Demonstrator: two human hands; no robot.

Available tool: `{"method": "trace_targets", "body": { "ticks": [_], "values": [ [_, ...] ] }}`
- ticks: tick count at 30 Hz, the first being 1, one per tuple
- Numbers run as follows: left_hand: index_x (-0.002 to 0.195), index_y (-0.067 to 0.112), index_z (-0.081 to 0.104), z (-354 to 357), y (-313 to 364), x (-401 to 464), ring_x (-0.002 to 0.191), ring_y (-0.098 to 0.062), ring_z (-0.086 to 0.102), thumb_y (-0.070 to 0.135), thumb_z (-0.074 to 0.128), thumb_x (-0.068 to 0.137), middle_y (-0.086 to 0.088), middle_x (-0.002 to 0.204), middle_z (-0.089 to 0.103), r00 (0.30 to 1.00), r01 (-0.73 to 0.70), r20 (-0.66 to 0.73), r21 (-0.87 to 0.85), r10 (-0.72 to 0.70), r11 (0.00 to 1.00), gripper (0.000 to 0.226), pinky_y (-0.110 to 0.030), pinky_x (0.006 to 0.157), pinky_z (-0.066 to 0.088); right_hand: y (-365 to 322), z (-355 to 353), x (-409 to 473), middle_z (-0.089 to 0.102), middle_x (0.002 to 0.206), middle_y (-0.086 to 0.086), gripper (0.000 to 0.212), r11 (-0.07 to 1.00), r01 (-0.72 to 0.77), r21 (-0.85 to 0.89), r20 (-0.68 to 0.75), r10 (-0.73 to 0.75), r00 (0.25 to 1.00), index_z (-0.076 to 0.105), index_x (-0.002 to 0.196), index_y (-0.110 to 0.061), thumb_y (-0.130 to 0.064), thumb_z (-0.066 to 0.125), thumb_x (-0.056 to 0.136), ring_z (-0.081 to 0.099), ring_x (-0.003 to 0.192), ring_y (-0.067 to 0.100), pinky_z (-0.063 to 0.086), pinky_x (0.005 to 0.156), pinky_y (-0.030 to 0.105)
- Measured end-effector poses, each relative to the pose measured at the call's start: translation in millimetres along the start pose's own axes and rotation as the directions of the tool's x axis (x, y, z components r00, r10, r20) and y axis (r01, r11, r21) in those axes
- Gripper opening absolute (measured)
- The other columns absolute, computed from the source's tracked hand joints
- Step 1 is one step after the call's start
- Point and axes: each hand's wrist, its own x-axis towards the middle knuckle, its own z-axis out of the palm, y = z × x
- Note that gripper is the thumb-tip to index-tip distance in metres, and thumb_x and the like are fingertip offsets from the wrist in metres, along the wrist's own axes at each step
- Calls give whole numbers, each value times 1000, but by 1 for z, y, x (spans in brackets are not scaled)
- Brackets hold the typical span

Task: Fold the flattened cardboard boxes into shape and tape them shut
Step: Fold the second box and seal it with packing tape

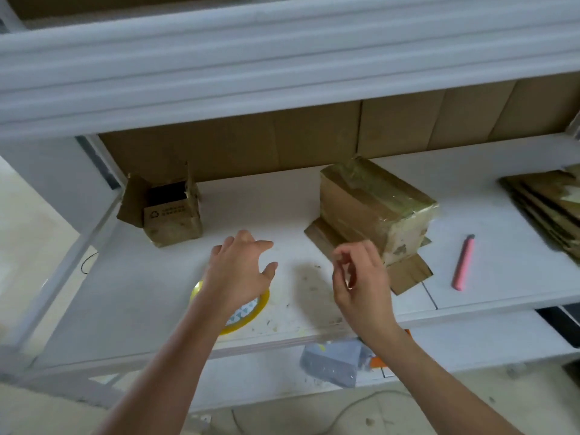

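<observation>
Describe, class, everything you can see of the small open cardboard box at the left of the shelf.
The small open box is brown cardboard, worn and scuffed. It stands upright on the white shelf, near the cardboard backing. Its top flaps are open: one splays out to the left, another stands up at the right rear with a ragged edge. The inside looks dark. The front face bears a printed recycling symbol and small text too blurred to read. Neither hand touches it; the left hand hovers nearer the camera.

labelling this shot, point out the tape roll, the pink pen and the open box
tape roll (255,312): head view, yellow rim right of the wrist
pink pen (464,267): head view, mid-barrel
open box (172,227): head view, front wall
</observation>
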Motion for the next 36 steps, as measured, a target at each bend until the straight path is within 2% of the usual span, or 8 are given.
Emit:
{"method": "trace_targets", "body": {
  "ticks": [4, 8, 13, 19, 24, 30, 33, 36],
  "values": [
    [119, 28, 68, 5, 53, 20, 91, -6, 63, 38, 63, 93, 9, 114, 63, 1000, 6, -22, -537, -21, 844, 28, -20, 78, 50, 31, -63, 40, 46, 95, -6, 12, 995, 58, -77, -313, -80, 946, 60, 91, -9, -3, 54, 83, 48, 85, 16, 40, 74, 23],
    [93, 38, 69, 13, 109, 41, 84, 5, 65, 50, 62, 91, 17, 95, 69, 988, 153, 132, -838, -77, 523, 14, -9, 70, 49, 78, -103, 79, 52, 114, -12, 21, 975, -217, 48, -129, 221, 967, 65, 112, -21, -17, 52, 95, 50, 109, 6, 48, 93, 30],
    [106, 18, 66, 39, 147, 58, 103, -14, 67, 46, 58, 95, 1, 109, 70, 947, 320, 305, -894, -97, 313, 32, -33, 100, 50, 121, -113, 104, 63, 114, -14, 24, 947, -240, 216, 270, 178, 946, 72, 108, -28, -29, 50, 100, 54, 105, -7, 43, 80, 4],
    [101, -2, 63, 62, 158, 52, 101, -24, 68, 21, 56, 99, -14, 106, 70, 963, 245, 220, -953, -155, 175, 25, -31, 94, 54, 151, -112, 102, 68, 101, -11, 23, 929, -211, 303, 336, 103, 936, 72, 108, -27, -26, 52, 99, 60, 97, 7, 50, 79, 19],
    [84, 7, 54, 88, 177, 48, 83, -15, 67, 15, 47, 102, 1, 84, 68, 959, 119, 82, -985, -272, 123, 21, -25, 77, 55, 157, -113, 105, 67, 100, -7, 24, 936, -142, 321, 378, 11, 926, 73, 112, -20, -23, 55, 97, 59, 98, 6, 46, 79, 12],
    [84, 27, 52, 112, 207, 48, 74, -15, 59, 31, 50, 98, 1, 86, 62, 882, -15, 45, -992, -468, -124, 14, -33, 63, 53, 161, -115, 104, 65, 104, -7, 24, 931, -139, 337, 398, -7, 917, 71, 115, -23, -25, 61, 94, 58, 99, 5, 47, 82, 13],
    [100, 25, 46, 116, 211, 53, 79, -9, 69, 23, 58, 89, 9, 88, 71, 873, -120, 100, -905, -477, -409, 17, -28, 61, 56, 168, -116, 102, 64, 108, -6, 26, 928, -150, 340, 407, -2, 913, 69, 118, -25, -27, 61, 93, 58, 103, 6, 46, 84, 10],
    [108, 23, 47, 110, 210, 51, 80, -10, 66, 13, 52, 98, 7, 94, 67, 868, -97, 22, -972, -496, -214, 15, -29, 59, 56, 170, -116, 100, 63, 112, -5, 28, 930, -162, 330, 414, 12, 910, 67, 120, -28, -28, 60, 93, 57, 106, 7, 45, 87, 9]
  ]
}}
